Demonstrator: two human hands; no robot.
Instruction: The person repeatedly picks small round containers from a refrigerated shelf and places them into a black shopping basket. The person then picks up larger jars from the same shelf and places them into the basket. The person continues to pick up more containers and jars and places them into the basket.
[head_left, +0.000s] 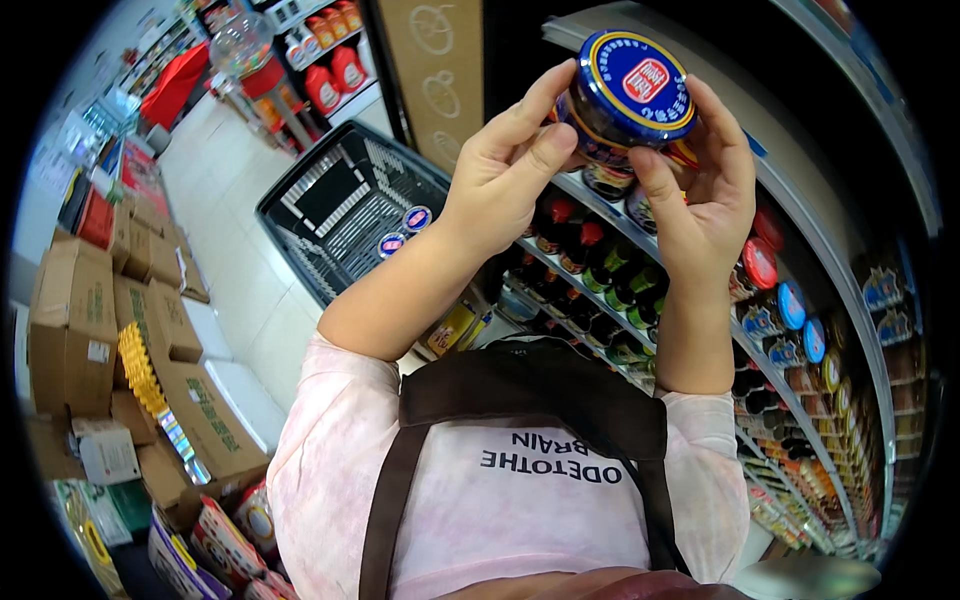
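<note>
A glass jar with a blue, yellow-rimmed metal lid (637, 88) is held up at the top, its lid tilted towards me. My left hand (517, 169) grips its left side between thumb and fingers. Around the right side are the thumb and fingers of my right hand (694, 176). The lid bears printed writing and a red emblem; the far side of the jar is hidden. To the left, below the hands, a dark plastic shopping basket (281, 214) holds two jars with similar blue lids (416, 219).
Store shelves (817, 225) with jars and bottles stand close on the right, their metal edges near both hands. Cardboard boxes (71, 322) are stacked at left beside the tiled floor (217, 172). A gumball machine (244, 49) and a shelf of red bottles (322, 90) stand beyond the basket.
</note>
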